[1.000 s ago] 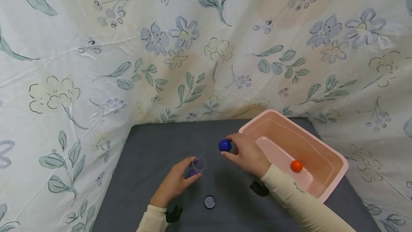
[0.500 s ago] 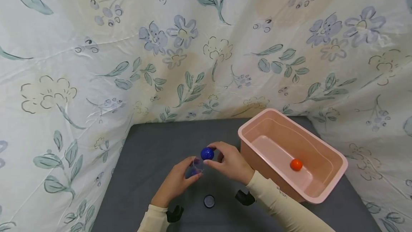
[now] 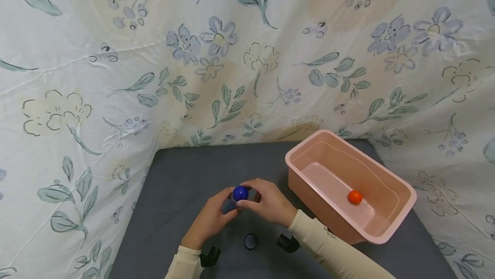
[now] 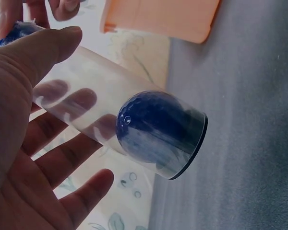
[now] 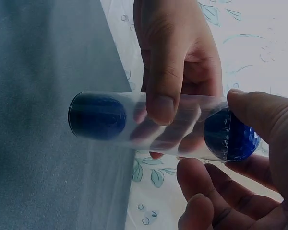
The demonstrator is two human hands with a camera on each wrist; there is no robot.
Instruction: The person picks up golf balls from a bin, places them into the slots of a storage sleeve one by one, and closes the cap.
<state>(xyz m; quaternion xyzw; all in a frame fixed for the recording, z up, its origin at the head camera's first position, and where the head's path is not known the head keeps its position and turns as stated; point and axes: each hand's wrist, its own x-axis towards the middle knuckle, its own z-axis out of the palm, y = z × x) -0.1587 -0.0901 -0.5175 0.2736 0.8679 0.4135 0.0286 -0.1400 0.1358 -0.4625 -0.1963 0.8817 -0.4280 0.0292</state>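
Note:
My left hand (image 3: 210, 216) grips a clear plastic tube (image 5: 153, 122) around its middle, thumb on one side and fingers on the other. At the tube's bottom lies one dark blue dimpled golf ball (image 4: 153, 124). A second blue golf ball (image 3: 240, 193) sits at the open mouth, partly inside the tube and partly out, as the right wrist view shows. My right hand (image 3: 270, 201) pinches this upper ball between thumb and fingers at the rim. The tube is held above the dark table (image 3: 185, 167).
A pink plastic bin (image 3: 328, 210) stands at the right of the table, with an orange ball (image 3: 355, 197) inside. On the table in front of the hands lies a small round dark cap (image 3: 250, 241). Floral cloth (image 3: 255, 55) hangs behind and at the sides.
My right hand has moved left from beside the bin, carrying the blue golf ball to the tube's mouth, where it is now partly inside. The left hand has stayed nearly still with the tube.

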